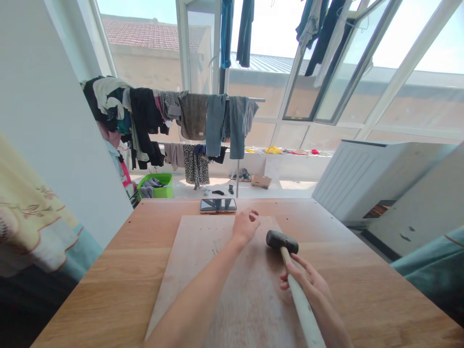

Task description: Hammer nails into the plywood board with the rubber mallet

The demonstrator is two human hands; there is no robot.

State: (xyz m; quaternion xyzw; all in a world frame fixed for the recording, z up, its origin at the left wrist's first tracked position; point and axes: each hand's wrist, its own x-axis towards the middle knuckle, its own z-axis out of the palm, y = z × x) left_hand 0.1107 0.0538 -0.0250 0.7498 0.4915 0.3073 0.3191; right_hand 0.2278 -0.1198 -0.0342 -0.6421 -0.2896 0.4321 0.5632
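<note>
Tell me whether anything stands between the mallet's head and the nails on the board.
Yes: as the head camera sees it, the left forearm, near its wrist, crosses over the board between the nails and the mallet held in the right hand.

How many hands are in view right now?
2: the left hand at the far part of the pale board, and the right hand holding the mallet. Neither is fully hidden.

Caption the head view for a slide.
Right hand holding a mallet, left hand over a pale board on a wooden table.
</note>
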